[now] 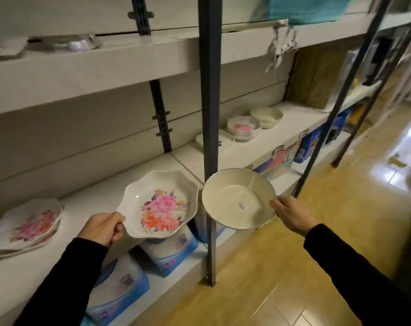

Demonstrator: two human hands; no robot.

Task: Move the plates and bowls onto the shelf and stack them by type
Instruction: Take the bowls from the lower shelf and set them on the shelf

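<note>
Dim, warm indoor light; floor [397, 175] glare at right, blurred edges, uprights bent by wide-angle distortion.

This is a shop aisle. Long white display shelves [294, 118] hang on slotted uprights [161, 116], with price tags [279, 150] clipped to the shelf edge. Boxed goods [171, 252] sit beneath at lower centre, and the plain bowl [223, 184] carries a barcode sticker [241, 205].
</note>
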